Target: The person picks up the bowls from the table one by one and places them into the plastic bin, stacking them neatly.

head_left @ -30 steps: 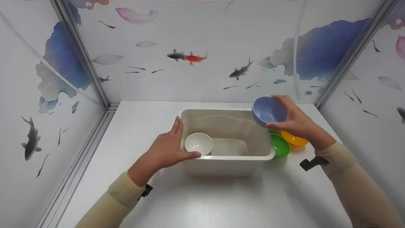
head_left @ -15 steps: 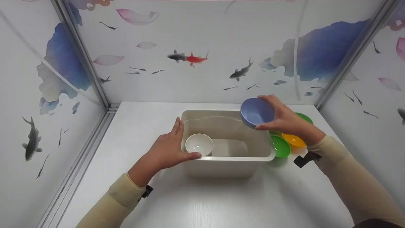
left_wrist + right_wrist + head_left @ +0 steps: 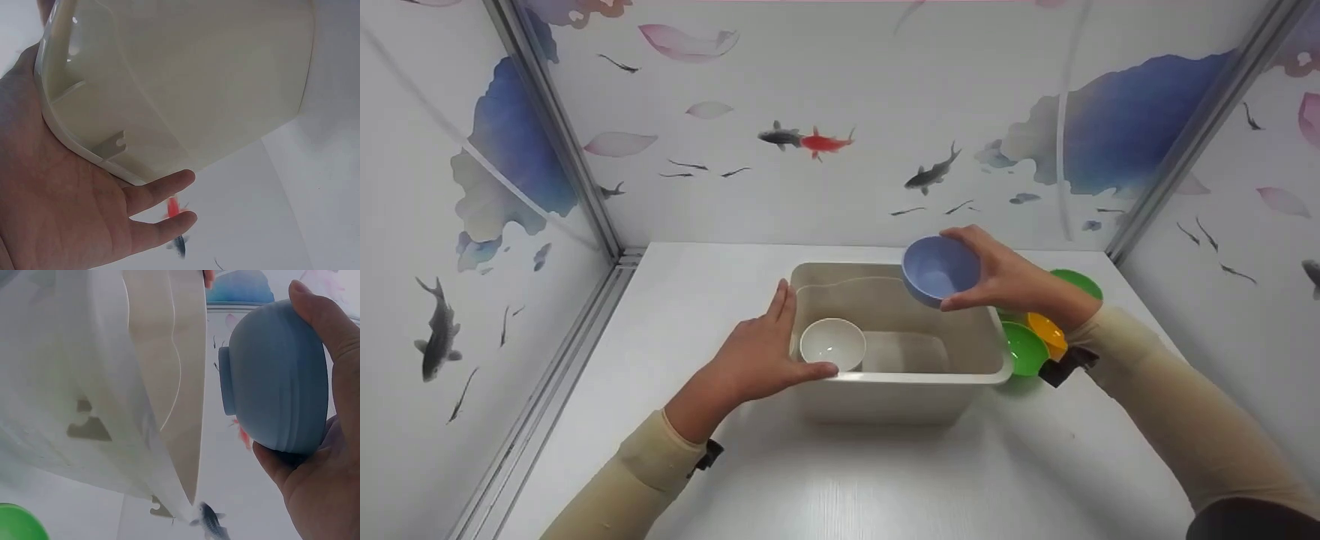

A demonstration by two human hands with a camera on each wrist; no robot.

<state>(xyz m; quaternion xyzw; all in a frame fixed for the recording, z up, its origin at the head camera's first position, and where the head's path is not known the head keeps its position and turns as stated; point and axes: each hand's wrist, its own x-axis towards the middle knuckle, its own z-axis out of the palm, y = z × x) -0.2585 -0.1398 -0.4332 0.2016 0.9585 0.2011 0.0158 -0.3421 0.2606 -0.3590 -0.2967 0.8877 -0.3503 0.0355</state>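
Note:
My right hand (image 3: 1009, 279) holds a blue bowl (image 3: 936, 268) by its rim, thumb on the near side and fingers on the far side. The bowl is tilted, its inside facing the head camera, above the back right of a beige plastic bin (image 3: 877, 401). In the right wrist view, the bowl's outside and foot ring (image 3: 226, 381) show next to the bin. My left hand (image 3: 754, 356) rests against the bin's left end, fingers straight along the outside and thumb over the front rim. Inside the bin, at the left, sits a white bowl (image 3: 832, 343).
Right of the bin stand a green bowl (image 3: 1024, 349), a yellow bowl (image 3: 1048, 335) and another green bowl (image 3: 1078, 282), partly hidden by the right arm and the bin. White panels with painted fish (image 3: 825, 141) enclose the white table (image 3: 840, 480) at the back and sides.
My right hand has carried the blue bowl leftward, from over the bin's right end further in above the bin. My left hand and the white bowl have stayed in place.

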